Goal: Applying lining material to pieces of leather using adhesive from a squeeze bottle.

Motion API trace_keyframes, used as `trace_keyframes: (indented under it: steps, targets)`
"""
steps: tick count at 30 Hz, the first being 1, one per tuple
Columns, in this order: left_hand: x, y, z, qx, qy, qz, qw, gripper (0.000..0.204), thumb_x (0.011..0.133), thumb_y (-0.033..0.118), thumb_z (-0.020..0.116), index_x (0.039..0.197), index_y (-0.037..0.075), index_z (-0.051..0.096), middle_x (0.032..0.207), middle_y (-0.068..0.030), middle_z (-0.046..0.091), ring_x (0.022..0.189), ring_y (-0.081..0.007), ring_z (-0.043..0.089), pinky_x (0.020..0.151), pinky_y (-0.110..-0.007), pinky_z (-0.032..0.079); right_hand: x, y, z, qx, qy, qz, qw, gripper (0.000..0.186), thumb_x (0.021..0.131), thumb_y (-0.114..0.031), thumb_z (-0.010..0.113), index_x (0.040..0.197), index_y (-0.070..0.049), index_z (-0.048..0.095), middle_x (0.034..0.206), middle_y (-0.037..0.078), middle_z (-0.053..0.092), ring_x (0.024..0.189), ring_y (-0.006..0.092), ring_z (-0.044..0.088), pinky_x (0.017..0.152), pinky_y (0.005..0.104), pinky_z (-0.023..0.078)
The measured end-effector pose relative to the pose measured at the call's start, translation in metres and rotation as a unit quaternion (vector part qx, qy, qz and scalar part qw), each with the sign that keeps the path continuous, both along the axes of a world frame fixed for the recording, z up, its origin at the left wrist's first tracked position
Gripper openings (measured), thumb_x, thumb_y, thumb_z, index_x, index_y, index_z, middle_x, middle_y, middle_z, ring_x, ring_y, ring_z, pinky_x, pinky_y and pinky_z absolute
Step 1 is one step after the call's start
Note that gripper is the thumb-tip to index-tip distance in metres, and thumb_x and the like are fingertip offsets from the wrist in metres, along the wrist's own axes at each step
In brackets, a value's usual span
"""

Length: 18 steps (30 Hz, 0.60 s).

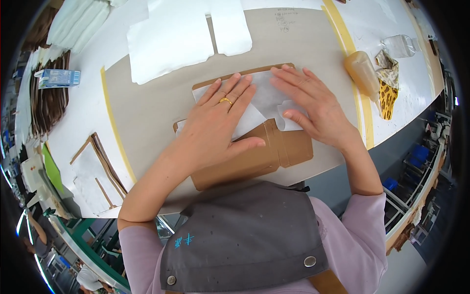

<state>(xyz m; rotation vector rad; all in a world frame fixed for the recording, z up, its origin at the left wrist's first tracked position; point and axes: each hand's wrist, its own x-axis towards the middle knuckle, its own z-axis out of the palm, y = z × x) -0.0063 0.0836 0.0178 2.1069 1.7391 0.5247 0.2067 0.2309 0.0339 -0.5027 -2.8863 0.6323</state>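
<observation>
A dark grey apron (245, 230) is nearest; past it, apart and unclenched, the left hand (215, 115) spreads flat on white lining (264, 95) over one brown piece (240, 164) mid-desk (90, 117), while the right hand (313, 108) is over the lining's curled edge, contact uncertain. Two bottles, one amber bottle (360, 71) and one clear bottle (400, 45), are at right. Fingers hide part of the lining, so its sheets cannot be counted.

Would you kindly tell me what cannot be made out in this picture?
Head view, hidden: parts of the white sheet beneath the left hand and right hand.
Head view, hidden: the brown piece's surface where the white sheet covers it.
Head view, cut off: the far end of the large white panel, by the upper edge.
Head view, too small: the handwriting near the top.
</observation>
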Motion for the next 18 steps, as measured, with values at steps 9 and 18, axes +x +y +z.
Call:
trace_keyframes:
  steps: [9, 18]
  targets:
    - [-0.002, -0.001, -0.003, -0.028, -0.015, -0.013, 0.999, 0.088, 0.081, 0.055, 0.068, 0.143, 0.000, 0.040, 0.153, -0.0184, 0.035, 0.144, -0.0340, 0.029, 0.118, -0.048, 0.021, 0.004, 0.000, 0.000, 0.027, -0.087, 0.022, 0.996, 0.059, 0.092, -0.033, 0.062, 0.143, -0.009, 0.045, 0.154, 0.007, 0.038, 0.143, 0.0242, 0.033, 0.118, 0.0487, 0.023]
    - [0.018, 0.040, 0.007, 0.064, 0.010, -0.074, 0.995, 0.084, 0.081, 0.056, 0.068, 0.136, -0.003, 0.046, 0.140, -0.0161, 0.050, 0.131, -0.0345, 0.043, 0.106, -0.046, 0.037, 0.023, -0.002, -0.001, 0.073, -0.024, -0.023, 0.997, 0.043, 0.086, -0.029, 0.068, 0.120, -0.005, 0.063, 0.131, 0.007, 0.056, 0.131, 0.0265, 0.046, 0.114, 0.0498, 0.030]
